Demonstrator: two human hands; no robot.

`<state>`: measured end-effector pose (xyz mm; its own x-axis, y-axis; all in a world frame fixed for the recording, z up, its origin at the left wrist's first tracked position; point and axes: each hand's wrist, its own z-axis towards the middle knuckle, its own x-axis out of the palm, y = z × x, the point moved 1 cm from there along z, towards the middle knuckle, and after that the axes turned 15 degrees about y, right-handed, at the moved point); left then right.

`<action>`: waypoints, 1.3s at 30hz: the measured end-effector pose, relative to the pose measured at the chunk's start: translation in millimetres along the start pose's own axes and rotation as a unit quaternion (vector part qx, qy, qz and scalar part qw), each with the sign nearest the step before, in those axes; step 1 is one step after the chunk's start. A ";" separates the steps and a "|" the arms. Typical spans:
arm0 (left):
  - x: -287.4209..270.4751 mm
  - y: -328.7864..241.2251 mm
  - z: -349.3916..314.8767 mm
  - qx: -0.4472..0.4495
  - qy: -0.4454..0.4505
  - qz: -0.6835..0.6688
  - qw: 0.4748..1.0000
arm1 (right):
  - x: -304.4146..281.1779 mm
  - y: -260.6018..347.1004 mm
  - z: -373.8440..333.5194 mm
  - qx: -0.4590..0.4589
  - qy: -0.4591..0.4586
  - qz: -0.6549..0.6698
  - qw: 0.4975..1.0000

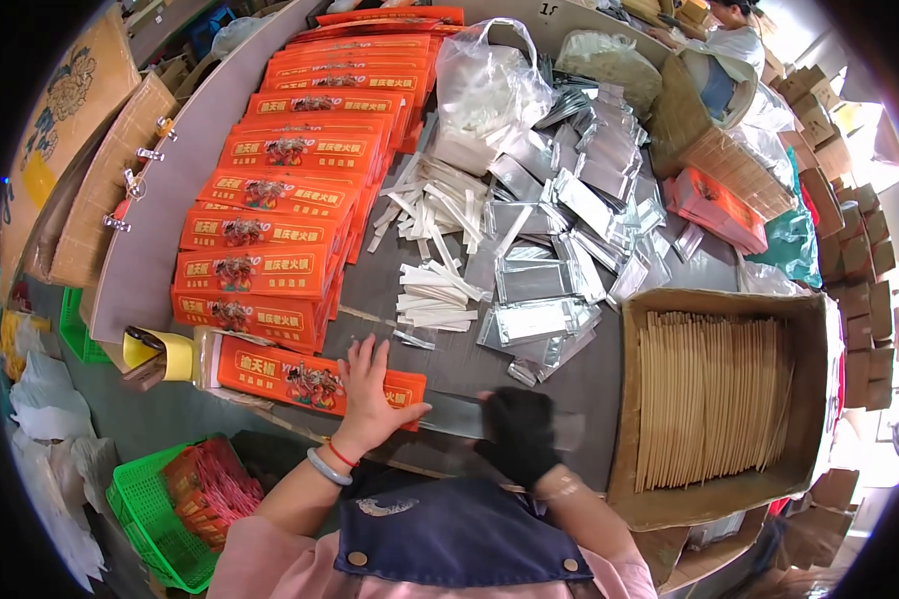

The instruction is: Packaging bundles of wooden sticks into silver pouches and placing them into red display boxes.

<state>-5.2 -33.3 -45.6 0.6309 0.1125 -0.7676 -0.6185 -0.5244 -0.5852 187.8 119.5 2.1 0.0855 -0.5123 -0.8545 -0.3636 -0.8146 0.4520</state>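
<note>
Packing workshop: stacked cartons (857, 258), piled orange packets (295, 188).

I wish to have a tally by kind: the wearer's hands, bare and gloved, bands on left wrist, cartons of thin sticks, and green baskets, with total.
Bare left hand: 1
Black-gloved right hand: 1
Bands on left wrist: 2
Carton of thin sticks: 1
Green baskets: 2
Total: 7
</note>
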 end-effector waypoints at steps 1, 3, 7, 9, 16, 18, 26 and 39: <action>-1.0 1.0 -0.7 0.000 0.004 -0.003 1.000 | 13.4 10.1 12.3 0.000 -0.002 0.002 1.000; -8.2 -6.9 2.2 0.015 0.019 -0.002 1.000 | 30.0 22.5 36.3 -0.035 0.006 0.021 0.999; -19.2 -11.8 38.2 0.169 -0.013 -0.080 0.982 | 15.8 -7.8 22.8 -0.080 -0.110 0.083 0.987; -22.8 -24.1 74.3 0.187 -0.041 -0.002 0.982 | -6.7 -37.3 -6.2 0.004 -0.181 -0.005 0.983; -32.4 -21.1 121.5 0.199 -0.020 0.109 0.974 | -11.5 -150.1 -132.3 0.537 -0.203 -0.102 0.813; -30.6 -35.3 124.2 0.203 -0.015 0.110 0.973 | -9.6 -152.9 -139.3 0.567 -0.153 -0.040 0.809; 36.6 -106.4 139.2 0.226 -0.022 0.028 0.973 | 2.4 -143.1 -134.8 0.507 -0.173 -0.037 0.843; -11.6 -106.6 100.3 0.188 0.192 -0.167 0.948 | -5.9 -118.2 -119.6 0.276 -0.525 0.217 0.776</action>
<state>6.4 106.0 -0.5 0.9005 -0.1353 -0.4132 -0.4318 -0.1667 -0.8864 341.2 186.3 -15.7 -0.8528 0.0335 -0.5212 -0.5132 -0.2389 0.8244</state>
